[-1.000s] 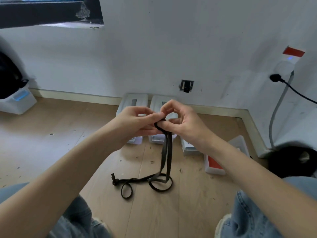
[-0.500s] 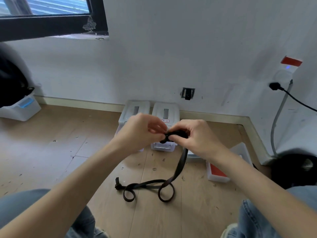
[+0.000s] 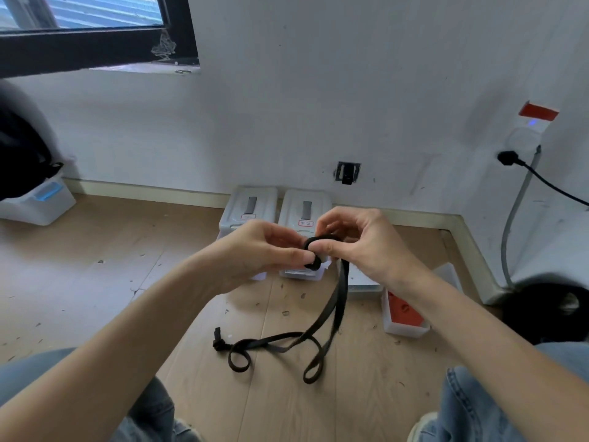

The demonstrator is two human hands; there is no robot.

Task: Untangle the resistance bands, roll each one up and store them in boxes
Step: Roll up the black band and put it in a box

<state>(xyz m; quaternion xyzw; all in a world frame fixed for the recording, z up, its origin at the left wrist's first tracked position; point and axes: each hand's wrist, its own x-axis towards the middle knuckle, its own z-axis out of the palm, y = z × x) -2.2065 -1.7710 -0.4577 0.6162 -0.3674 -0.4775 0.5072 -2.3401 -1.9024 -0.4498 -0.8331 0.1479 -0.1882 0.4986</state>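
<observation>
Left hand (image 3: 264, 250) and right hand (image 3: 360, 244) both pinch the rolled end of the band (image 3: 322, 327), its tail trailing onto the floor (image 3: 95, 266).

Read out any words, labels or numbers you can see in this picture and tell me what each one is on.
None can be read.
Left lidded box: a red-framed label, too blurred to read.
Right lidded box: a red-framed label with marks, too small to read.
Red patch on the wall device: no text visible.
Red sheet in the open box: no text visible.

Soft daylight from window (image 3: 95, 14), wide-angle bend at edges, slight blur
</observation>
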